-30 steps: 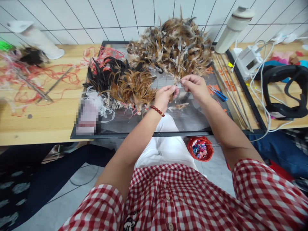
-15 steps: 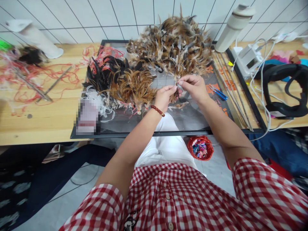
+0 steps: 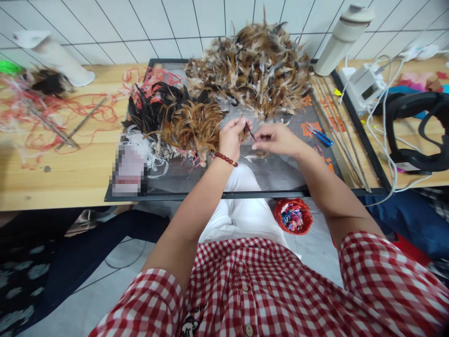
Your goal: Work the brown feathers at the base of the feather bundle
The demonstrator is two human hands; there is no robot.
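A small dark feather (image 3: 251,134) slants between my two hands over the dark board (image 3: 217,180). My left hand (image 3: 232,136), with a red bead bracelet on its wrist, pinches its upper part between thumb and fingers. At its lower end, the fingertips of my right hand (image 3: 275,139) are closed on it. Left of my hands lies a sorted pile of brown feathers (image 3: 196,124) beside a pile of black feathers (image 3: 143,105). Behind them rises a large heap of mixed brown and grey feathers (image 3: 256,70). A few loose feathers lie under my right hand.
To the right are a blue cutter (image 3: 321,135), thin sticks (image 3: 342,135), a white bottle (image 3: 343,42), a power strip (image 3: 351,93) with cables and a black headset (image 3: 421,131). Red string (image 3: 94,112) tangles on the left. A red basket (image 3: 305,227) stands below the edge.
Both hands have come away from the heap's front edge. The right hand has lowered and turned, drawing slightly apart from the left, so the dark feather now shows between them.
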